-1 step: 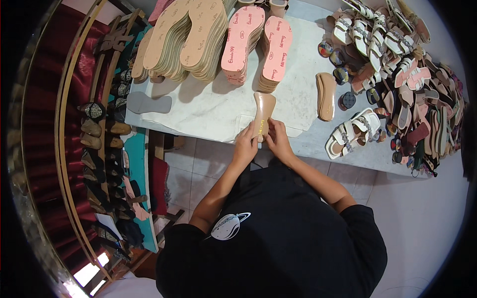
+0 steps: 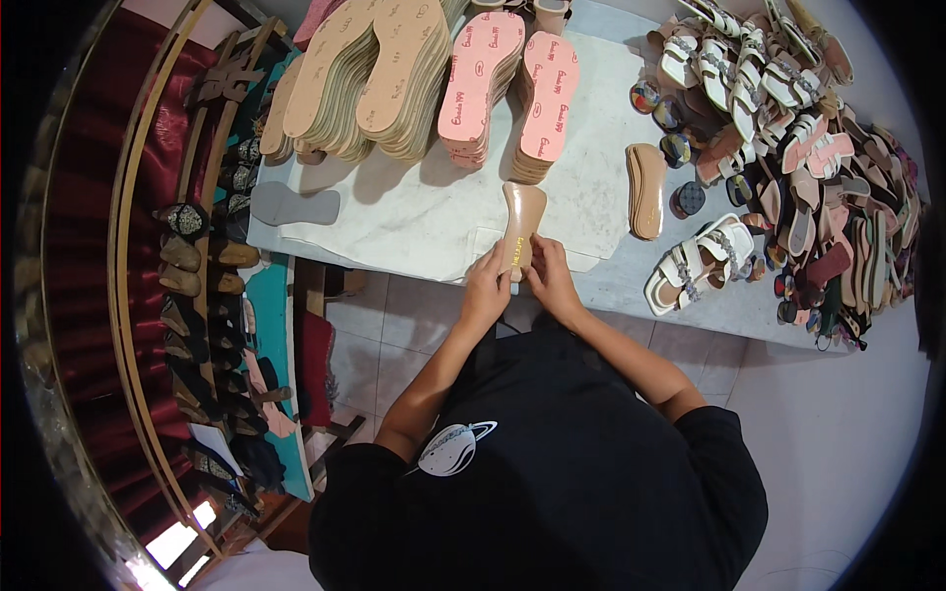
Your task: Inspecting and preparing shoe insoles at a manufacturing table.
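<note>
- White marble-look desk (image 2: 414,222) is carrying everything you are working with, and its near edge is sitting right under your hands, so the piece you are handling is staying supported.
- Tan insole stacks (image 2: 360,84) are lying fanned at the far left of the desk, well apart from your hands, seemingly sorted by kind.
- Pink insole stacks (image 2: 507,84) are standing just beside them, farther back than the piece you are holding.
- Finished sandals (image 2: 788,148) are piling up on the right side, with one white strappy pair (image 2: 700,266) lying nearer to you.
- Dark shoes are lining a shelf rack (image 2: 197,286) on your left, below desk level.
- One grey insole (image 2: 294,205) is lying flat and alone near the left edge.
- One tan sole (image 2: 646,189) is resting to the right of your work, apart from it.
- Your beige insole (image 2: 520,222) is lying lengthwise at the near edge, its heel end pointing toward you.
- Your left hand (image 2: 486,286) is closing its fingers around that heel end from the left.
- Your right hand (image 2: 552,281) is pinching the same end from the right, likely steadying it.
</note>
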A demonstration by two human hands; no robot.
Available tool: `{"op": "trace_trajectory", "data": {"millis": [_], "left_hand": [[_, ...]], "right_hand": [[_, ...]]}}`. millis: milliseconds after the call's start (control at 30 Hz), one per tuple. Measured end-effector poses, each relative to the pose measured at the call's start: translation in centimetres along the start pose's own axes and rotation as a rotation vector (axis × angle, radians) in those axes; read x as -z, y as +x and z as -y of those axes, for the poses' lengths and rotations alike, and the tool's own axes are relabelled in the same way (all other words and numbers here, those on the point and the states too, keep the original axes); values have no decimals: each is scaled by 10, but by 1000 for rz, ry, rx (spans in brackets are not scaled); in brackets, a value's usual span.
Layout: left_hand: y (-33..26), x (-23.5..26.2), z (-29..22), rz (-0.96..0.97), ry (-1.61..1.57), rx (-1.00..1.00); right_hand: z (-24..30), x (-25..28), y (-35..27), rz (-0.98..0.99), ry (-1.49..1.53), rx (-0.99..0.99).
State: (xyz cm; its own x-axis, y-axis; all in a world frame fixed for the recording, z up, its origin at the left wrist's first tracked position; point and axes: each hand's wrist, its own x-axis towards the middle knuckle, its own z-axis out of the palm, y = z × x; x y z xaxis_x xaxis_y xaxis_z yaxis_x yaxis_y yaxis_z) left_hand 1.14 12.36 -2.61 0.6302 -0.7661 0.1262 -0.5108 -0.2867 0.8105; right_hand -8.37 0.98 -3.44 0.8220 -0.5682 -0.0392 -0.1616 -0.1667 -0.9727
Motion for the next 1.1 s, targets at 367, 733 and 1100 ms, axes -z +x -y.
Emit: {"op": "trace_trajectory", "data": {"millis": [367, 733, 1100], "left_hand": [[-1, 0, 4, 41, 21, 13], [-7, 1, -15, -160, -16, 169], [-5, 8, -25, -110, 303, 176]], "right_hand": [[0, 5, 6, 46, -82, 22], [-4, 7, 5, 40, -148, 62], [4, 12, 5, 57, -298, 139]]}}
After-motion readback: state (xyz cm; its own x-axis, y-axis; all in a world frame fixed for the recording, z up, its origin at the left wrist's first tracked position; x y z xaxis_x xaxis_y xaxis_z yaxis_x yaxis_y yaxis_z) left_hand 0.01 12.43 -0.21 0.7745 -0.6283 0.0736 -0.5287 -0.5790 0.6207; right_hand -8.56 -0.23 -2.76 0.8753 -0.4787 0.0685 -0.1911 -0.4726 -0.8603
